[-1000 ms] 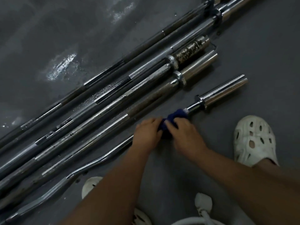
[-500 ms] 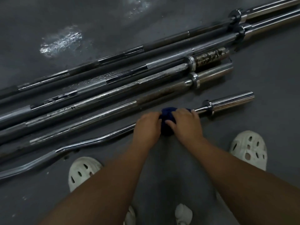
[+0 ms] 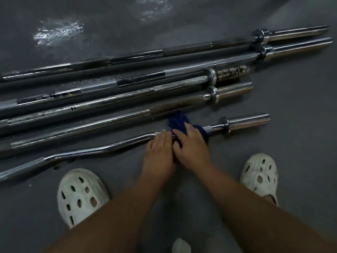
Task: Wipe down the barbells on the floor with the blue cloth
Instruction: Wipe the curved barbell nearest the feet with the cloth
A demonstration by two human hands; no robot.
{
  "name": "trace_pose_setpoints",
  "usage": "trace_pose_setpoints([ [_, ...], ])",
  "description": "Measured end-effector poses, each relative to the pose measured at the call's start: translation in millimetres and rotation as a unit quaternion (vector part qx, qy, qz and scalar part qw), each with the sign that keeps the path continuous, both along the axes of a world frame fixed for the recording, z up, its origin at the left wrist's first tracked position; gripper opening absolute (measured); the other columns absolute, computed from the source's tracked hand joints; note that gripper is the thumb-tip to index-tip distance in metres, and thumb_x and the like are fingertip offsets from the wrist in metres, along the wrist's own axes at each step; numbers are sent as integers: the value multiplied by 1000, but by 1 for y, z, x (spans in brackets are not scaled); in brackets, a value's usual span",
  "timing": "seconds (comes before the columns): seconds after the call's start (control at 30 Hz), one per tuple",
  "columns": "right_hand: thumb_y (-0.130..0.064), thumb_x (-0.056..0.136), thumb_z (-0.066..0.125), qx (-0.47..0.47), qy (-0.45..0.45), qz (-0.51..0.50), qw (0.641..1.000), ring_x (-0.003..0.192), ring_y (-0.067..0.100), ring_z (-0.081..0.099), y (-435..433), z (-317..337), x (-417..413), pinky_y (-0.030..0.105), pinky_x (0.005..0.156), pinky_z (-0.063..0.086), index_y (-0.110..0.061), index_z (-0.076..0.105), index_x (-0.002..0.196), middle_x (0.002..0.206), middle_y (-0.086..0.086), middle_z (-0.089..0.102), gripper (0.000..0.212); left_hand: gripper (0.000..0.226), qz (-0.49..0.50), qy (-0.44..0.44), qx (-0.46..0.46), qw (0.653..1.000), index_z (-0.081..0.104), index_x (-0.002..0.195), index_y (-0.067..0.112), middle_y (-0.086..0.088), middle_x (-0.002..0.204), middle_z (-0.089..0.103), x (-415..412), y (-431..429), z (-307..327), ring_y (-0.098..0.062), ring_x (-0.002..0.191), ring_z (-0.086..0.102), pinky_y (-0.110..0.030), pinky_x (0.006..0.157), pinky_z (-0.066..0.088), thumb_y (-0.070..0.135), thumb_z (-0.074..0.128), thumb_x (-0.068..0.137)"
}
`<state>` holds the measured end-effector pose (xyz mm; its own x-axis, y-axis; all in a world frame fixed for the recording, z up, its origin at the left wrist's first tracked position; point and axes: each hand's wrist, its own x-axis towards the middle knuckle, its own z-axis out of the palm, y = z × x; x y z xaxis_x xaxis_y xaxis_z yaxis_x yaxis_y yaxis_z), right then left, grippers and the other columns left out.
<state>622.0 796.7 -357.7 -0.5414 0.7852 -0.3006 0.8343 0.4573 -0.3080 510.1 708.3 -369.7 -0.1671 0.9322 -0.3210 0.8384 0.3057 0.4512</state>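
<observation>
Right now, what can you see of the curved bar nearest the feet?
Shiny chrome curved bar, flat on the grey floor, apart from the straight bars. Shaft waves at left, then runs straight to a collar and ribbed sleeve at right. Blue cloth bunched on the shaft under the right hand; left hand rests on the shaft beside it.

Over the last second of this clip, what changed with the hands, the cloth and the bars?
The right hand slid the blue cloth slightly along the curl bar, away from its collar; more cloth now bunches out beyond the hand. The left hand stayed on the bar beside it. The other barbells have not moved.
</observation>
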Motion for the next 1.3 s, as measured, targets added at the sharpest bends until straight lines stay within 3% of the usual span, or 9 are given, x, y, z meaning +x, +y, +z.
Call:
trace_pose_setpoints([
  [0.17, -37, 89, 61, 56, -6, -186, 981, 118, 29, 54, 48, 0, 29, 37, 96, 45, -16, 67, 101, 139, 11, 48, 25, 77, -3, 24, -15, 1000, 16, 157, 12, -8, 165, 12, -5, -2, 0, -23, 152, 13, -40, 120, 14, 24, 49, 89],
  [0.27, -14, 84, 62, 48, 25, -84, 995, 108, 29, 57, 29, 2, 7, 36, 89, 45, -5, 62, 88, 125, 13, 55, 10, 79, -1, 35, -18, 999, 25, 155, 7, -12, 163, 21, 0, -3, -2, -28, 150, 21, -43, 117, 23, 23, 56, 84],
  [0.47, -5, 83, 55, 93, -37, -181, 978, 109, 38, 47, 59, 8, 49, 43, 84, 45, -14, 53, 127, 121, 18, 46, 46, 80, -1, 54, -24, 998, 39, 149, 7, -14, 157, 35, 0, 3, 1, -30, 143, 36, -45, 111, 34, 18, 65, 73],
  [0.6, -10, 85, 57, 101, -93, -5, 991, 110, 36, 47, 45, 7, 50, 41, 79, 50, -16, 55, 125, 127, 17, 44, 41, 82, -2, 59, -26, 998, 38, 149, 5, -15, 157, 34, 4, 1, 3, -31, 144, 35, -44, 110, 36, 17, 65, 73],
  [0.73, -7, 83, 57, 54, -51, -137, 988, 115, 39, 46, 51, 11, 47, 45, 92, 48, -16, 50, 134, 133, 18, 42, 53, 80, -17, 53, -38, 998, 19, 156, 7, -12, 165, 14, 4, 2, 5, -28, 151, 15, -41, 118, 20, 19, 53, 86],
  [0.87, -8, 77, 60, 10, 0, 50, 999, 116, 34, 48, 16, 9, 23, 42, 91, 48, -21, 48, 138, 135, 14, 43, 63, 71, -31, 51, -30, 998, 13, 157, 8, -11, 165, 5, 2, -4, 4, -27, 153, 8, -42, 119, 18, 17, 45, 94],
  [1.0, -4, 79, 57, 39, -4, -167, 985, 104, 42, 54, 32, 9, 28, 43, 86, 47, -11, 53, 127, 124, 20, 46, 49, 71, -25, 45, -21, 998, 11, 157, 8, -11, 166, 4, -1, -4, 2, -26, 153, 6, -41, 120, 16, 14, 42, 94],
  [1.13, -12, 86, 58, 0, -25, 52, 998, 105, 33, 57, 2, 9, -3, 39, 86, 50, -20, 51, 130, 132, 13, 37, 46, 70, -28, 26, -27, 999, 10, 158, 11, -10, 166, -1, -2, -11, 6, -24, 153, -1, -40, 121, 11, 18, 42, 96],
  [1.3, -8, 80, 60, -11, 4, -97, 995, 116, 35, 55, 22, 7, -2, 42, 93, 50, -11, 56, 122, 151, 9, 34, 42, 75, -37, 35, -28, 998, 3, 158, 11, -8, 166, -5, -7, -9, 4, -22, 153, -2, -38, 121, 9, 21, 43, 95],
])
